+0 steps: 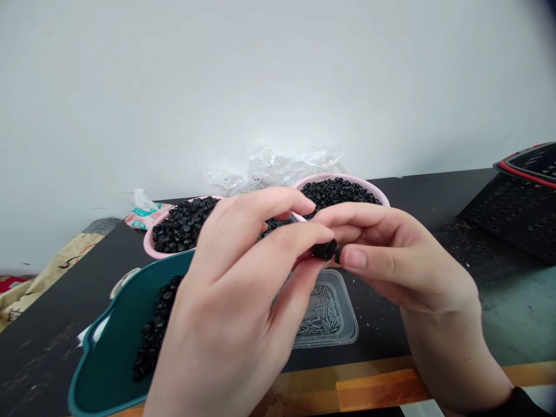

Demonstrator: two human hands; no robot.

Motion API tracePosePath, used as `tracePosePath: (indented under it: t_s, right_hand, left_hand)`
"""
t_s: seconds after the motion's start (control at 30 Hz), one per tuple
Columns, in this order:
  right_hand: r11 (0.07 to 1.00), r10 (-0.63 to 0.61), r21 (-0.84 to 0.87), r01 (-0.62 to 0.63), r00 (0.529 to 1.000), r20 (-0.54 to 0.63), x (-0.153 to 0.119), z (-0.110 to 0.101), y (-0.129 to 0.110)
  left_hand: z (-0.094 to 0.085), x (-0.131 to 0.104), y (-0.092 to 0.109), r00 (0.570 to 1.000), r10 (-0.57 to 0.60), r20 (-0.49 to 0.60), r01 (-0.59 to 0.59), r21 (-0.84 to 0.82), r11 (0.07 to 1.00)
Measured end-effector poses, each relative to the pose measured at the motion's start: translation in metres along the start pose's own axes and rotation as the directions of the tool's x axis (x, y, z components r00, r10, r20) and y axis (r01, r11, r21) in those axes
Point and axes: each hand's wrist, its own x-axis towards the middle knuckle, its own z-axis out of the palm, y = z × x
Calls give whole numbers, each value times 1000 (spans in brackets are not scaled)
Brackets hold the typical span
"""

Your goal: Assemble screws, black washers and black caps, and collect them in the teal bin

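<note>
Bridging left hand (pixel 243 289) and right hand (pixel 408 260), small black part (pixel 324 250), perhaps two-piece.

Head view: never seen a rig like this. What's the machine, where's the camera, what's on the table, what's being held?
There is no machine: these are a person's two bare hands. The single picture comes from a camera worn on that person's head, looking forward and down.

The left hand pinches a black cylindrical piece. The right hand grips a smaller black piece end-on to it; whether the two are joined, I can't tell.

On the dark table, a clear plastic box of small metal pieces sits below the hands. A teal bin and pink bowls hold small black parts. A black basket with a red rim stands at the picture's right edge.
</note>
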Motion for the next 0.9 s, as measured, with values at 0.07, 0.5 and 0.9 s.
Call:
tracePosePath:
  t_s: [0.07, 0.5, 0.9]
  right_hand:
    - [1000, 1, -16, -1, 1000, 16, 0, -1, 0]
    - [994, -52, -98, 46, 997, -55, -3, 3, -1]
    - [992, -77, -102, 76, 997, -6, -3, 13, 3]
  left_hand:
    - [0, 0, 1, 1000, -1, 0, 1, -12, 1000]
    - [-2, -4, -4, 995, -31, 98, 31, 1, 1000]
    - [-2, -4, -1, 997, -67, -47, 64, -62, 996]
